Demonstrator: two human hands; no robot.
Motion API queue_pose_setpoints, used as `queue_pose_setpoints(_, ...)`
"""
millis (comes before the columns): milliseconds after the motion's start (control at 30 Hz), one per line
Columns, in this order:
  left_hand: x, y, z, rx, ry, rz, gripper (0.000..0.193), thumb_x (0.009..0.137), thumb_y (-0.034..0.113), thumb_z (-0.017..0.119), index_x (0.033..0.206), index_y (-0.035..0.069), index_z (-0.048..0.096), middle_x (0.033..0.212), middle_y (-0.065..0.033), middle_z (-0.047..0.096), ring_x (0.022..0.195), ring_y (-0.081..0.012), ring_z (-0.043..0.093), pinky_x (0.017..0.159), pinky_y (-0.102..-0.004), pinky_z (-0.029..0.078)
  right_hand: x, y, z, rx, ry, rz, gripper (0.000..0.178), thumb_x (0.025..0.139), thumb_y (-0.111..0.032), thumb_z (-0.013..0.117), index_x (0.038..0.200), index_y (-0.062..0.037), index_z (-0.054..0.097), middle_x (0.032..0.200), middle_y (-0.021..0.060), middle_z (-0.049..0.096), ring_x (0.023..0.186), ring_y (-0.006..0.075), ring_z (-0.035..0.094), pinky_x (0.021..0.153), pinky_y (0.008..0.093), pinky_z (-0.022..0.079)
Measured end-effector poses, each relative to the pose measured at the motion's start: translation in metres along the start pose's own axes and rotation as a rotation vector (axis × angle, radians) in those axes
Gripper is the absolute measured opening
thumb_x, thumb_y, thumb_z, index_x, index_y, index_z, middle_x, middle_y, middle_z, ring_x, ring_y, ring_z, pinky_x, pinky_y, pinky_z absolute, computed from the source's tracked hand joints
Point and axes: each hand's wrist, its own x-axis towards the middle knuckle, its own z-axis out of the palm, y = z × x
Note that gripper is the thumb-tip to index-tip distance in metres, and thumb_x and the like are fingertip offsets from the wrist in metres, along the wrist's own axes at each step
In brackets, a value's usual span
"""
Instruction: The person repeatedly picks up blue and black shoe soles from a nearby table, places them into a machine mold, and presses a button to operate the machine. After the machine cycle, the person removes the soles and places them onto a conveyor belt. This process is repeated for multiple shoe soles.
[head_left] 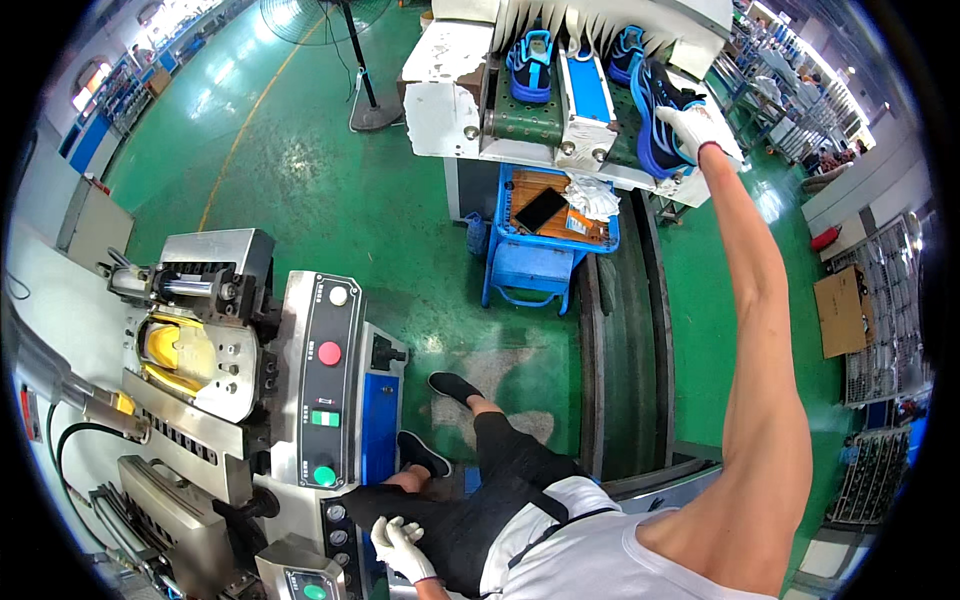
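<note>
My right arm reaches out to the far right, where my white-gloved right hand [688, 130] is closed on a blue and black sports shoe [652, 118] at the end of a conveyor [530, 122]. Part of that shoe is hidden by the hand. Further in, a second such shoe [625, 52] lies on the same lane. Another blue and black shoe [531, 66] rests on the left lane. My left hand [400, 548], also gloved, hangs low beside my thigh, with fingers loosely bent and apart and nothing seen in them.
A metal press machine [205, 360] with a button panel [327, 390] stands at my left. Below the conveyor is a blue cart [530, 265] carrying a phone [541, 210] and white gloves [592, 196]. A fan stand [372, 115] and a metal rack [890, 320] are further off.
</note>
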Motion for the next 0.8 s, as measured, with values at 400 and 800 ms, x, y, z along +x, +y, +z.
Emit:
queue_pose_setpoints(400,-0.027,0.006,0.012,0.202,0.175,-0.024,0.033,0.11,0.014,0.055,0.14,0.001,0.055,0.1,-0.0143,0.069,0.066,-0.0175,0.067,0.057,-0.029,0.058,0.013,-0.096,0.022,-0.285,-0.033,-0.275,0.056,0.074,-0.05,0.078,0.109,-0.0065,0.082,0.097,0.0196,0.08,0.089,0.0294,0.078,0.081,0.0406,0.061)
queue_pose_setpoints(800,-0.013,0.023,0.012,0.112,0.049,-0.053,0.037,0.106,0.017,0.063,0.139,0.001,0.06,0.106,-0.0166,0.075,0.072,-0.0202,0.073,0.06,-0.0306,0.062,-0.075,0.014,0.095,0.495,0.021,-0.618,0.049,0.102,-0.035,0.061,0.137,-0.0008,0.066,0.139,0.0205,0.068,0.129,0.0289,0.063,0.111,0.0396,0.05)
